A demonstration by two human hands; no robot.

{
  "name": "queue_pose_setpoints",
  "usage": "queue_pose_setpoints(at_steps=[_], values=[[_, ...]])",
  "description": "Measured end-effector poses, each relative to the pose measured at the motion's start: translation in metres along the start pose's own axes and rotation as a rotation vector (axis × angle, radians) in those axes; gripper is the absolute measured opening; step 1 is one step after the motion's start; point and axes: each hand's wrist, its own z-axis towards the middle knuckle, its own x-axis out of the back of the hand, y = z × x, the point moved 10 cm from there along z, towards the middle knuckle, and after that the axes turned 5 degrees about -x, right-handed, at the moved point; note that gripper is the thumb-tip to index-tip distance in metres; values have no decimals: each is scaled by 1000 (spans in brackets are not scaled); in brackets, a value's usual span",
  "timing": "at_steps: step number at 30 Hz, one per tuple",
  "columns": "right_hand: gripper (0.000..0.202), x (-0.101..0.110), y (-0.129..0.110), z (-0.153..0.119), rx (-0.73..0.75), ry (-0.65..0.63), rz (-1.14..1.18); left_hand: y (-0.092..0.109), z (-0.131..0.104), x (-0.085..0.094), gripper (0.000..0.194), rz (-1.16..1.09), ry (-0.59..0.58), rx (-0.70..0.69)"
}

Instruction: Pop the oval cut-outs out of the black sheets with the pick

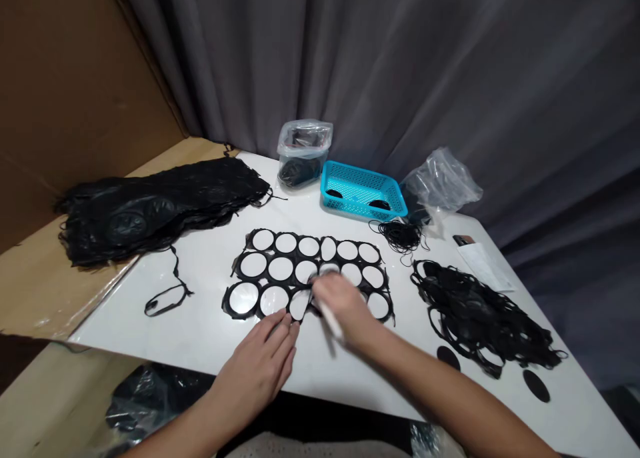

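Observation:
A black sheet (pixel 267 309) with several rows of round holes lies flat on the white table, and the white surface shows through the holes. My left hand (pixel 265 351) rests beside its near edge, fingers stretched out, the tips touching the rim of a lower hole. Over the sheet's middle right, my right hand (pixel 343 301) is closed round a slim white-handled tool (pixel 330 321). Motion blurs this hand, and the tool's working end cannot be made out clearly. Part of the sheet is hidden beneath the right hand.
A stack of black sheets (pixel 160 205) lies at left. Behind stand a bag-lined clear container (pixel 303 155), a blue basket (pixel 363 208) with black pieces, and a plastic bag (pixel 443 181). Black strings (pixel 400 237), a heap of black scraps (pixel 485 318) and dark discs (pixel 536 385) are at right.

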Motion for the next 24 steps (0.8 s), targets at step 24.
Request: queue_pose_setpoints(at_steps=[24], values=[[19,-15,34,26,-295,-95,326,-44,34,-18,46,-43,-37,123]])
